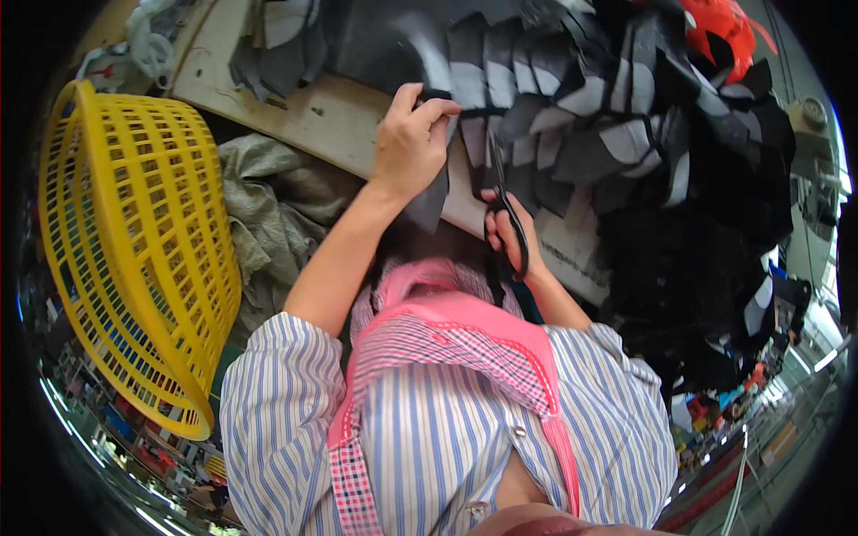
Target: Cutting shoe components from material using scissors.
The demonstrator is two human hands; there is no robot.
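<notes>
My left hand (407,147) pinches a dark grey cut fabric piece (427,204), its thumb and forefinger at the upper end, and the cloth hangs down past the table edge. In my right hand (511,234) is a pair of black-handled scissors (507,214). The fingers are through the loops and the blades point up and away, close to the fabric pieces. Beyond both hands lies a row of dark grey fabric pieces with light grey patches (527,71), overlapping one another. One light strip (431,55) near my left fingertips is smeared by motion.
A pale wooden table (344,121) runs slantwise before me. A yellow plastic basket (192,223) stands on its side at left, beside a crumpled woven sack (277,205). Black fabric (679,268) is heaped at right. A red-orange bag (724,31) lies at the far right.
</notes>
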